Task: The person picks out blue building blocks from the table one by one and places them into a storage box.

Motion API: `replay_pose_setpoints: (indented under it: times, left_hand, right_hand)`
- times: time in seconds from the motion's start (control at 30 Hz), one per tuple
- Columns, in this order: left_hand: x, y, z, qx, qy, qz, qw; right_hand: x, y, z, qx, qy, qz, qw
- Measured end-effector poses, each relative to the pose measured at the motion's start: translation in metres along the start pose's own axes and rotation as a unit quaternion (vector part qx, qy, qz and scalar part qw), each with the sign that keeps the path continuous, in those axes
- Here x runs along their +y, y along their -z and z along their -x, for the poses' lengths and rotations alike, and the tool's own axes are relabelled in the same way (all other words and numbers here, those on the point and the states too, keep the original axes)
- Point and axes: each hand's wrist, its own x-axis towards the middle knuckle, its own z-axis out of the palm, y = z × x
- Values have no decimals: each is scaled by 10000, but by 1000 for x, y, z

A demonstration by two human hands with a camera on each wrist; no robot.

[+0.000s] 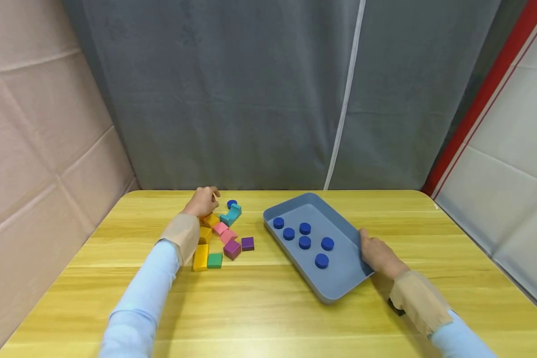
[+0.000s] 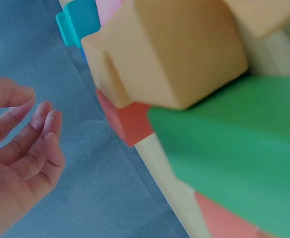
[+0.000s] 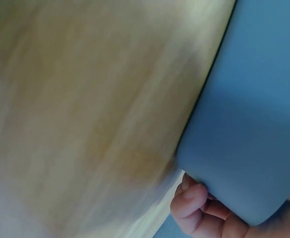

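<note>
My right hand [image 1: 380, 254] grips the right side of a grey-blue tray [image 1: 340, 217], with curled fingers at its edge in the right wrist view. Several blue discs [image 1: 305, 242] lie spread in the tray. At the far left, my left hand [image 1: 201, 201] hovers over a cluster of coloured blocks. Its fingers are loosely bent with nothing between them in the left wrist view. Just right of that hand are another blue disc [image 1: 231, 203] and a teal arch-shaped block [image 1: 231, 215], which partly covers the disc.
Yellow blocks [image 1: 201, 257], pink blocks [image 1: 228, 235], purple blocks [image 1: 247, 243] and a green block [image 1: 215, 261] lie left of the tray on the wooden table [image 1: 259, 328]. A grey curtain [image 1: 232, 99] hangs behind the table's far edge.
</note>
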Motion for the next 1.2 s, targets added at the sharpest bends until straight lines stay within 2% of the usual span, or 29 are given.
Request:
replay_pose_setpoints:
  times: [0.3,0.5,0.8,1.03,1.2]
  left_hand:
    - [9,10,-7,69,-75,-19,9999]
    - [10,9,-12,-50,46,28,10000]
    - [8,-3,-23,-412,256,-112,9988]
    - [8,-12,-32,-770,268,-448,9957]
    - [12,-14,-28,-1119,275,-559,9918]
  right_hand:
    - [-3,4,1,-12,-32,-19,10000]
    - [-3,3,3,30,-49,-75,10000]
    - [-3,3,6,70,-29,-62,10000]
    - [-3,1,7,23,-46,-67,10000]
    - [-4,0,7,12,-44,-8,10000]
